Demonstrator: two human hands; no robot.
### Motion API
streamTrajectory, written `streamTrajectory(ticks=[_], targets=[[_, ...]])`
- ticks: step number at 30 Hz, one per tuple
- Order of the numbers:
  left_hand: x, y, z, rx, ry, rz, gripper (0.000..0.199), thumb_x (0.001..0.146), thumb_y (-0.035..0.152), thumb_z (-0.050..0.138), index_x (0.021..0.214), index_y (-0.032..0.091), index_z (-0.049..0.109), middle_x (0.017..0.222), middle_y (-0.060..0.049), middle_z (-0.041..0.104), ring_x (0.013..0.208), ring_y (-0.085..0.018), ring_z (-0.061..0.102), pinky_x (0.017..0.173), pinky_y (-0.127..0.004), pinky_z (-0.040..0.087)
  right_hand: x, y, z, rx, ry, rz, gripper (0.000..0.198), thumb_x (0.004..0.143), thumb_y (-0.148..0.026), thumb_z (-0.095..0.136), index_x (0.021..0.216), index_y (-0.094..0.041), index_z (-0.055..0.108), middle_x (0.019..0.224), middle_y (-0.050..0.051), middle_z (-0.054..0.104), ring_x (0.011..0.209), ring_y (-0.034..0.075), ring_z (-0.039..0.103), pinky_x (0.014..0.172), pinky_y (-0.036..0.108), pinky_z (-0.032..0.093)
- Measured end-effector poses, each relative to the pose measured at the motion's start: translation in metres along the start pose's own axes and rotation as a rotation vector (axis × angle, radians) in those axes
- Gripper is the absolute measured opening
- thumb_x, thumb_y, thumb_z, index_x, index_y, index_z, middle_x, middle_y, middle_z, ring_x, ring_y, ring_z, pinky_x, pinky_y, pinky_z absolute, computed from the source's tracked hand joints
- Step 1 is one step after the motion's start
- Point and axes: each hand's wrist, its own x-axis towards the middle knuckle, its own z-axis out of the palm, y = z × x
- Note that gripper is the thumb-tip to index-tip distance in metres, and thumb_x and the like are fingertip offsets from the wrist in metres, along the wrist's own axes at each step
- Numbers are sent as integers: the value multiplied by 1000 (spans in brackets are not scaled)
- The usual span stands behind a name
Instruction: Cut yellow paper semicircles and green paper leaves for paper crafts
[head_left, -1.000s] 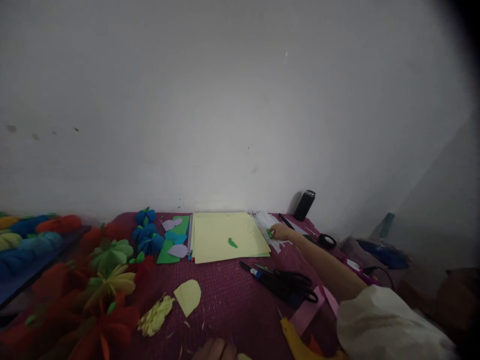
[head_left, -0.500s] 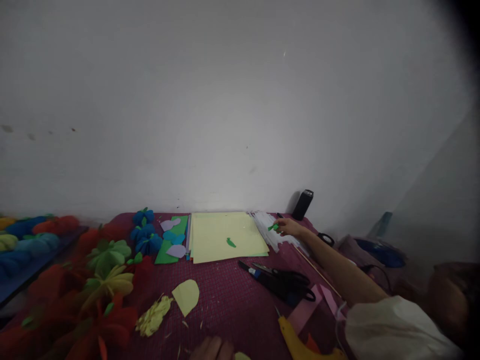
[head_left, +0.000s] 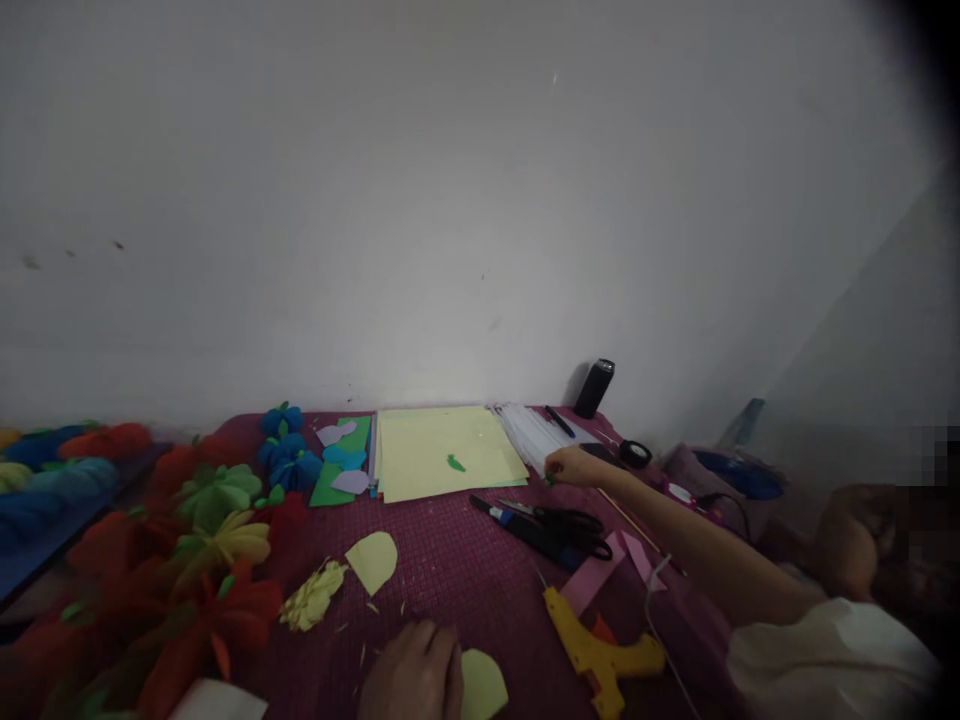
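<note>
Fingers of right hand (head_left: 568,466) pinched on green scrap (head_left: 550,479) beside scissors (head_left: 559,525) — left hand (head_left: 414,680) loosely curled by yellow petal (head_left: 481,685).

No lettering, label or number can be read anywhere (dim, blurred view).

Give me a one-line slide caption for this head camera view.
Right hand pinches a green scrap beside scissors; left hand rests by a yellow petal.
</note>
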Motion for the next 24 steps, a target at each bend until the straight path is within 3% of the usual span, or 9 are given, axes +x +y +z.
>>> streamTrajectory(ticks=[6,10,17,24], targets=[[3,9,-20,-84,-59,-116,26,82,9,40,81,22,63,78,-1,64,76,-17,60,70,-28,45,-1,-26,-18,-100,73,-24,24,88,-28,50,109,-18,55,114,7,55,97,19,56,83,40,47],[3,13,-21,-117,-75,-146,25,82,10,42,82,22,63,80,-2,65,76,-18,60,70,-30,45,23,-78,-21,-94,106,-50,23,89,-29,48,108,-19,56,114,7,56,96,19,56,82,39,47],[5,15,-24,-137,-118,-217,22,82,13,43,81,21,64,82,-2,65,80,-19,59,72,-30,44,82,-172,1,-60,51,25,27,88,-29,51,112,-16,53,114,8,55,94,20,57,79,39,49],[7,17,-28,-125,-149,-207,18,81,16,45,80,20,63,83,-4,66,81,-21,59,72,-31,45,86,-196,4,-4,-80,125,28,87,-29,53,112,-15,54,113,7,55,94,21,57,78,38,49]])
